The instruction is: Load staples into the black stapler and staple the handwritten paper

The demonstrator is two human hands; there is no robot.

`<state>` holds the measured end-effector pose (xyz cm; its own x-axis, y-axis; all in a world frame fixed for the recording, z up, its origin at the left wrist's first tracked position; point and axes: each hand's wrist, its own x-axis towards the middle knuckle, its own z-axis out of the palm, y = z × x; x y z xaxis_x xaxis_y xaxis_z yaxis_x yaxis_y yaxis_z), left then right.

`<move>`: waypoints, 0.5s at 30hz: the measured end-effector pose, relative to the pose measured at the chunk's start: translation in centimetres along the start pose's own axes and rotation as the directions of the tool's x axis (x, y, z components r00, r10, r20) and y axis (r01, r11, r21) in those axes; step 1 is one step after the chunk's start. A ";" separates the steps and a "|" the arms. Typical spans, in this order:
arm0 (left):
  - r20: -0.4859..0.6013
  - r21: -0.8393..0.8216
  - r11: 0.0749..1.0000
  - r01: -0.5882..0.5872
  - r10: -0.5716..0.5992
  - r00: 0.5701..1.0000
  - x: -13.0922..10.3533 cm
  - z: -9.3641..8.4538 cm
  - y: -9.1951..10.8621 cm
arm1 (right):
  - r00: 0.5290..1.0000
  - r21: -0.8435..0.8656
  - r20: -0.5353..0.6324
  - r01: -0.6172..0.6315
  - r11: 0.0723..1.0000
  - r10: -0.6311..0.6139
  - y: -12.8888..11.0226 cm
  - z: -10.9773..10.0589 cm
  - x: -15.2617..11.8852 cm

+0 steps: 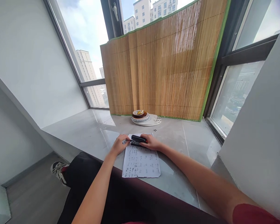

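A black stapler (138, 138) with a red spot near its rear lies over the top of a white sheet of paper (149, 165) covered in handwriting. My right hand (150, 142) is closed around the stapler's right end. At its left end, my left hand (121, 143) pinches something small, pale and dark, which touches or nearly touches the stapler; I cannot make out what it is. The paper lies flat on the tiled window sill (175, 137), its edges slightly torn. Beyond the hands, a few small bits of metal (155, 130) rest on the sill.
A stack of plates (140, 118) stands behind the paper, with a flat white board (156, 120) beneath it. Behind it rises a bamboo blind (154, 68) with green edging, against the windows. My legs (88, 174) are along the sill's near edge.
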<state>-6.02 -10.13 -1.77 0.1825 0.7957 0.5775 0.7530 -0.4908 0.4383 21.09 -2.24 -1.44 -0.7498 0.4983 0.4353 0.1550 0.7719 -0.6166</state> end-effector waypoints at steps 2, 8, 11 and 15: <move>0.016 0.008 1.000 -0.006 0.006 1.000 0.0 0.0 0.1 | 1.000 -0.002 0.000 0.003 1.000 -0.003 0.0 0.0 0.0; 0.030 0.051 0.999 -0.012 0.011 1.000 0.0 -0.2 0.0 | 1.000 -0.002 0.005 0.002 1.000 -0.002 -0.1 -0.1 0.0; 0.029 0.044 0.999 0.004 -0.006 1.000 0.1 -0.2 -0.1 | 1.000 -0.001 0.003 -0.004 1.000 0.004 -0.2 0.0 0.0; 0.038 0.039 0.999 -0.009 0.007 0.999 0.2 -0.3 0.0 | 1.000 -0.011 -0.005 -0.010 1.000 0.010 -0.2 0.0 0.0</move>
<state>-6.17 -10.02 -1.48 0.2118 0.8051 0.5540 0.7757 -0.4833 0.4058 21.08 -2.38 -1.32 -0.7451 0.5080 0.4321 0.1697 0.7710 -0.6138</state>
